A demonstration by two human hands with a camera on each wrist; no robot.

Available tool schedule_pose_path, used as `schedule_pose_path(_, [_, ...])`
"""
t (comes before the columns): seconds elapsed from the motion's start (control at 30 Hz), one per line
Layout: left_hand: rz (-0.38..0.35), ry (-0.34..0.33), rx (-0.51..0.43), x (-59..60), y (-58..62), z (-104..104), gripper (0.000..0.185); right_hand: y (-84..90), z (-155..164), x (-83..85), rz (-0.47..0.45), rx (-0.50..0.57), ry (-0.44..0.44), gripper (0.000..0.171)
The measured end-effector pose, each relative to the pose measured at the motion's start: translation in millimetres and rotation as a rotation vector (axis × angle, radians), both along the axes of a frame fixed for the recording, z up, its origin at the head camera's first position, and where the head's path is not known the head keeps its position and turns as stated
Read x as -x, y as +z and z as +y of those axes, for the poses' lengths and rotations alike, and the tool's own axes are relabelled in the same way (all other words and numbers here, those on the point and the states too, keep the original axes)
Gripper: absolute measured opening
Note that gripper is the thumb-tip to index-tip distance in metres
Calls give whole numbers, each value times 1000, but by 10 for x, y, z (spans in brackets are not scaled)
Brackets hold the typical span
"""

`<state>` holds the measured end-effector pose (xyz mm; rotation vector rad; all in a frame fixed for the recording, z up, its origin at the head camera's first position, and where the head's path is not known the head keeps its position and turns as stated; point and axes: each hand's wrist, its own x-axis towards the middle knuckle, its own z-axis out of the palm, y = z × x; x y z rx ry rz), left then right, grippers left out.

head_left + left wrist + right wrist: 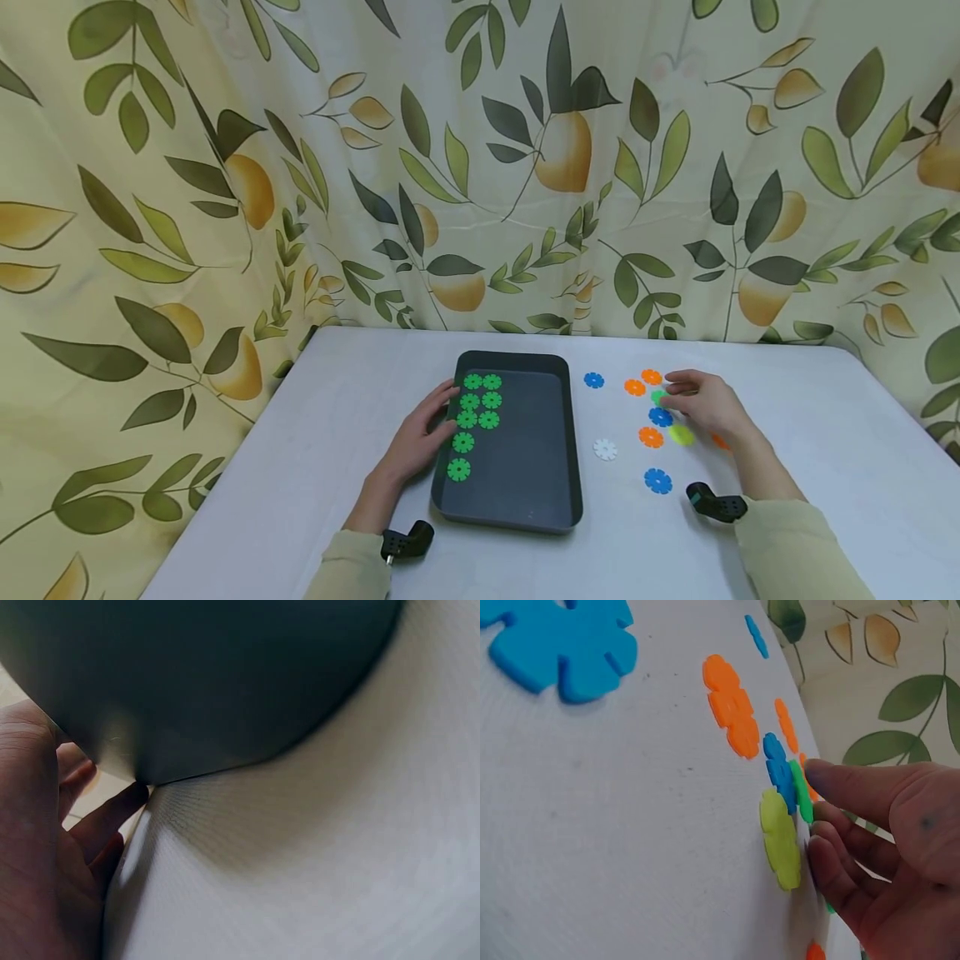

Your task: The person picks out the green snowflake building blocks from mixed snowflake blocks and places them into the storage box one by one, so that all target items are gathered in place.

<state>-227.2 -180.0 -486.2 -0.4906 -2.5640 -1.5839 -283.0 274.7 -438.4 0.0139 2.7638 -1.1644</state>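
Observation:
My left hand [422, 432] rests against the left side of a dark grey rectangular tray [525, 450], its fingers reaching along the wall. In the left wrist view, fingertips meet the tray's lower edge [217, 774]. Inside the tray, several green notched discs [462, 442] lie in two columns on the left. Over on the right, my right hand [708, 404] pinches the edge of a green notched disc [801, 791] between thumb and fingers, low at the table. Close beside it lie a blue disc [661, 417] and a yellow-green disc [682, 434].
Several orange discs [651, 437], more blue discs [658, 481] and a whitish disc [605, 450] are scattered on the white table [637, 550] right of the tray. A leaf-and-fruit patterned curtain [495, 208] hangs behind the table's far edge.

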Motion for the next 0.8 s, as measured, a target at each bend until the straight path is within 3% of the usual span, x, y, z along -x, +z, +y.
schedule_pose_path(0.27, [5,-12,-11,3,-3,-4,50,-31,-74,6,4,6,-32,52])
schedule_pose_path(0.8, [16,-25,-16,-8,17,6,51,-53,-71,12,46,-44,10,44])
